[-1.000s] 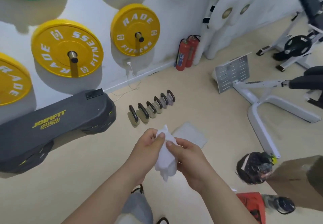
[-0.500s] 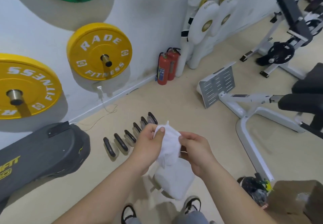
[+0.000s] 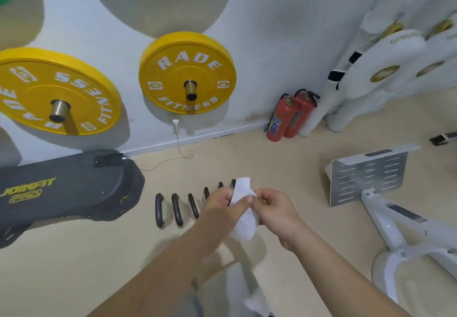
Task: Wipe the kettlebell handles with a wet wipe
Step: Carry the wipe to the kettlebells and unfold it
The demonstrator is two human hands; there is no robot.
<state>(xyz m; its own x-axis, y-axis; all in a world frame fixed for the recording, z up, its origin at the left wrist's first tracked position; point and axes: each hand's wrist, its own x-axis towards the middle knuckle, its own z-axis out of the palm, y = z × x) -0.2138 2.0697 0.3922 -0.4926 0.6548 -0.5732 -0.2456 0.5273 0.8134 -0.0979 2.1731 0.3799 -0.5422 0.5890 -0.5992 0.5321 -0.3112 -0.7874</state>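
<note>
A white wet wipe [image 3: 243, 214] hangs crumpled between both my hands in the middle of the view. My left hand [image 3: 222, 205] pinches its upper part and my right hand [image 3: 274, 210] grips it from the right. Behind and below my hands a row of several kettlebells with dark handles [image 3: 176, 209] stands on the beige floor; my left hand hides the right end of the row. Neither hand touches a handle.
A dark JOINFIT bench [image 3: 66, 190] lies at the left. Yellow weight plates [image 3: 188, 73] hang on the white wall. Two red fire extinguishers [image 3: 288, 116] stand at the wall base. A white machine frame with a perforated footplate [image 3: 368, 177] occupies the right.
The view has moved closer to the kettlebell row and panned left. My hands have bunched the wipe into a narrower fold; it hangs lower between them.
</note>
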